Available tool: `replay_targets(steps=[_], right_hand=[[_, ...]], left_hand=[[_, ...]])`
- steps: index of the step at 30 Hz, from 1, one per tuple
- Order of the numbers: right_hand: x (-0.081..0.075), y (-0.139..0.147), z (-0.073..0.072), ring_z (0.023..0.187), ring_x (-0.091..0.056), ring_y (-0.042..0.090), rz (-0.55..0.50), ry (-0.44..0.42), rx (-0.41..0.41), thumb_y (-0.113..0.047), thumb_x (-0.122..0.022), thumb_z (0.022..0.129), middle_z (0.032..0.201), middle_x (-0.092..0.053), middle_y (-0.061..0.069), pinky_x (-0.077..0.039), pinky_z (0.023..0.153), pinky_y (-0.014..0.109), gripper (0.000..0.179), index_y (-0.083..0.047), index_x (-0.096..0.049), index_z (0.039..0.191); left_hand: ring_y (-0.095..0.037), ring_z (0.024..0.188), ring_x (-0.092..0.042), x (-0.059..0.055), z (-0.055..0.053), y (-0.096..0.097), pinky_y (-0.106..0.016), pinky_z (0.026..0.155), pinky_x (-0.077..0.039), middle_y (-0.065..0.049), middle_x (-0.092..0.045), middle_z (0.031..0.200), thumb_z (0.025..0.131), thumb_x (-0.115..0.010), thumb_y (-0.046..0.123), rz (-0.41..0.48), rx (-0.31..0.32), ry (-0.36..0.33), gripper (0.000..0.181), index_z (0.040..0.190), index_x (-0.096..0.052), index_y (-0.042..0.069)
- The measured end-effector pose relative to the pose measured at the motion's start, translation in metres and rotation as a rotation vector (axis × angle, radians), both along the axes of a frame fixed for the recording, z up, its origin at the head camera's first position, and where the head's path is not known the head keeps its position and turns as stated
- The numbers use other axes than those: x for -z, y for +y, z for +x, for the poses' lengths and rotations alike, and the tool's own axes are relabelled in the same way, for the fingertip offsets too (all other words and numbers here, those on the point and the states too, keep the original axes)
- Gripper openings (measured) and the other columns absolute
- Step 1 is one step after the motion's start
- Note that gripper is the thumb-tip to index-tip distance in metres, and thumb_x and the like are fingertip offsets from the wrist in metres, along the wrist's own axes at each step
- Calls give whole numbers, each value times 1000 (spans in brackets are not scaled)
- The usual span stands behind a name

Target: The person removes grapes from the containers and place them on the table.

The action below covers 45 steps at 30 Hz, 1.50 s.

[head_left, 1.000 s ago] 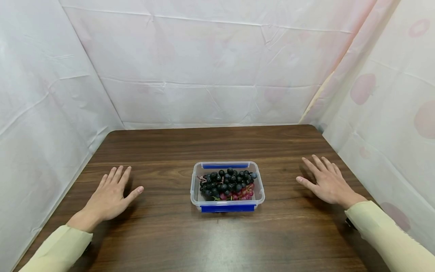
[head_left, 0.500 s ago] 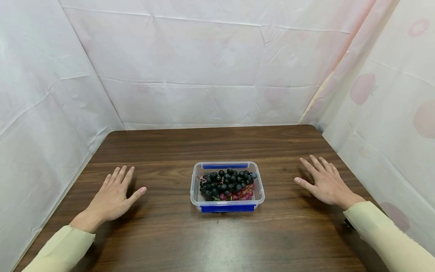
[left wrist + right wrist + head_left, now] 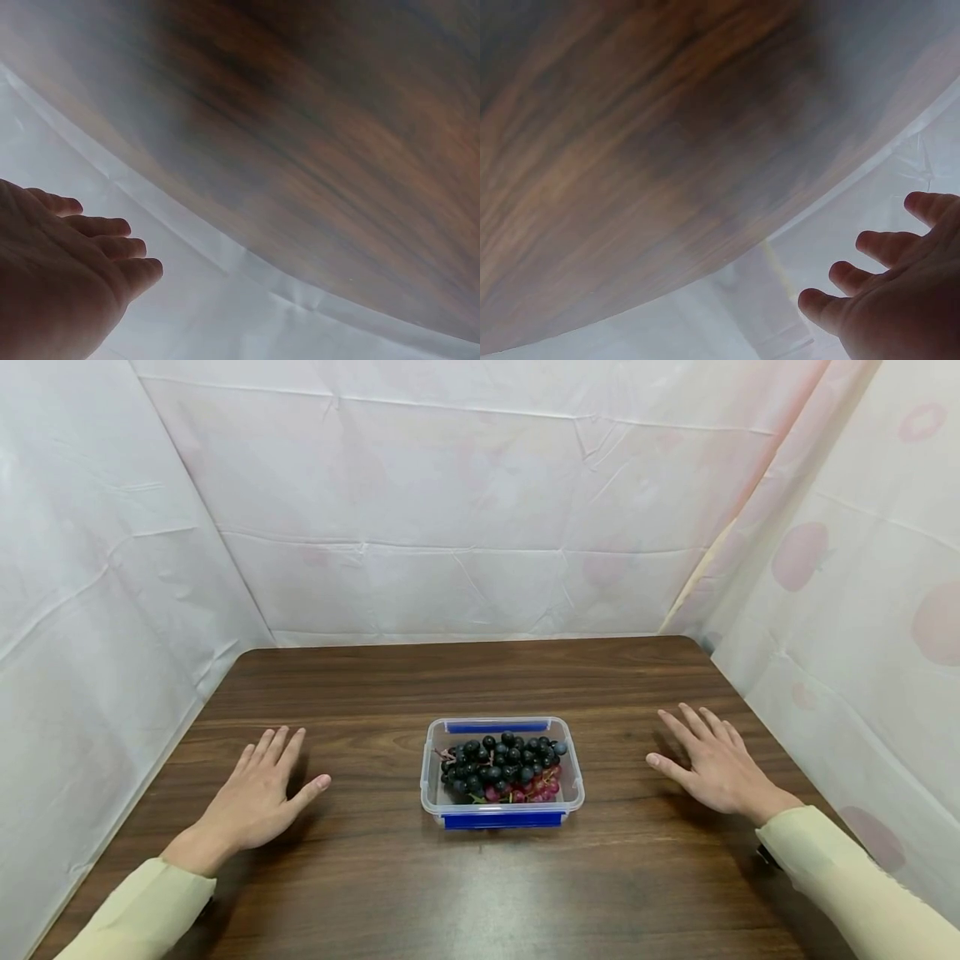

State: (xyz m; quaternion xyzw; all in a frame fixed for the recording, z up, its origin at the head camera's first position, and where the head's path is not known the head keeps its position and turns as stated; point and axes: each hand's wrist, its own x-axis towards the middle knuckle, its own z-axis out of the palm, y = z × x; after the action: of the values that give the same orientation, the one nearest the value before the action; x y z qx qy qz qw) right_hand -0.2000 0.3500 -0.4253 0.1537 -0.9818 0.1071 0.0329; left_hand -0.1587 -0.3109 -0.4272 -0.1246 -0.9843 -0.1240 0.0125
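A clear plastic food container (image 3: 430, 781) with blue side clips stands at the middle of the table in the head view, its top uncovered. Dark grapes (image 3: 495, 762) fill most of it, and a smaller bunch of red grapes (image 3: 536, 789) lies at its front right. To the left of the container, my left hand (image 3: 258, 797) hovers palm down over the table with fingers spread, holding nothing. My right hand (image 3: 720, 768) is likewise palm down and spread, on the container's right side. Both wrist views show only bare fingers above the tabletop.
The brown wood-grain table (image 3: 480, 677) has rounded far corners. White sheeting (image 3: 465, 510) hangs behind it, and more sheeting with faint pink prints (image 3: 802, 556) closes the right side. A pale sheet (image 3: 97, 568) runs along the left edge.
My left hand has drifted slightly to the right, toward the container. My right hand has shifted a little to the left. The container and grapes have stayed put.
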Motion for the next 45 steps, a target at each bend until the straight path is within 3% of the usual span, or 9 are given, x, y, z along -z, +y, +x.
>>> replay_targets(steps=[45], right_hand=[[-1,-19,10,150,-14,54,-23,33,-48,-60,-52,101,168,-18,23,-13,113,76,81,-19,-25,165]], left_hand=[[-48,154,-6,-9,3,28,-65,122,-8,-31,-12,166,102,-44,64,22,46,31,93,164,-13,2]])
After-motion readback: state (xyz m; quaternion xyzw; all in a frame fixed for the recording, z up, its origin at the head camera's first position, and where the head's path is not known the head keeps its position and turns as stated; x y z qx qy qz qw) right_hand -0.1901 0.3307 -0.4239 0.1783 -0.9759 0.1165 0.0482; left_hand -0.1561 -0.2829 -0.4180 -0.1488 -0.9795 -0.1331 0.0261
